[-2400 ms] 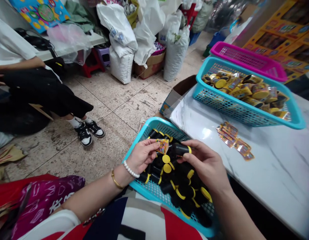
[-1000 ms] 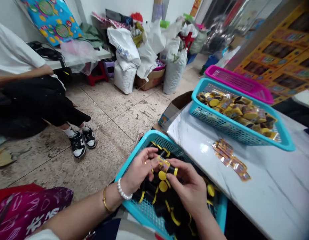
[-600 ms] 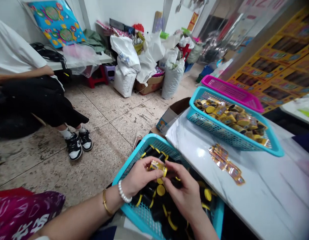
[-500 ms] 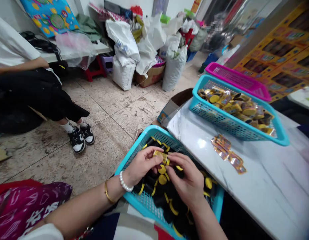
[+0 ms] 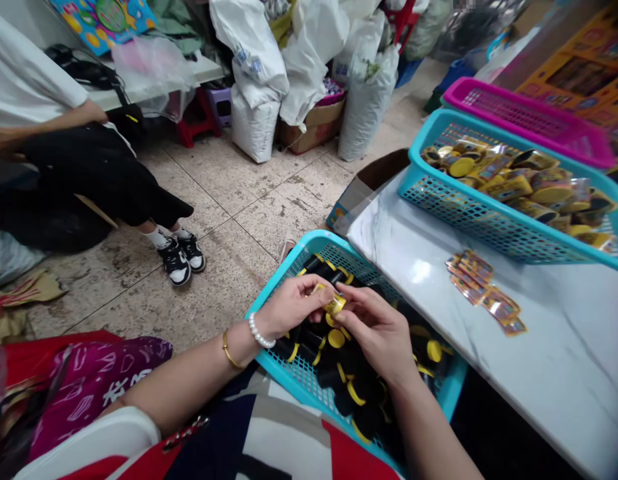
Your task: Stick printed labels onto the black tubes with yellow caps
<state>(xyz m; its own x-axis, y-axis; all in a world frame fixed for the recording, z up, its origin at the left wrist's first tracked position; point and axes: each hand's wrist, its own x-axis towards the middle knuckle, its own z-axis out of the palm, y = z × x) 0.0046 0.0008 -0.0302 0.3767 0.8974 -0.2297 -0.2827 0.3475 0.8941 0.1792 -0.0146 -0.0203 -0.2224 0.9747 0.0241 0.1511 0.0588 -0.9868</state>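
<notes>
Cylinder, small, shiny yellow, plastic-looking, long axis roughly 10-to-4 o'clock; left hand pinches 10 end, right hand straddles 4 end, grip unclear.

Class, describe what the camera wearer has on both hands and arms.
A white pearly bead bracelet circles the left wrist, with a thin golden bangle further up the forearm and a white fabric sleeve above. The right hand shows no jewellery.

Between the fingers, one yellow-wrapped canister is held. One turquoise basket is counted beneath them, a second turquoise basket and one magenta basket to their right, two sneakers to their left.
</notes>
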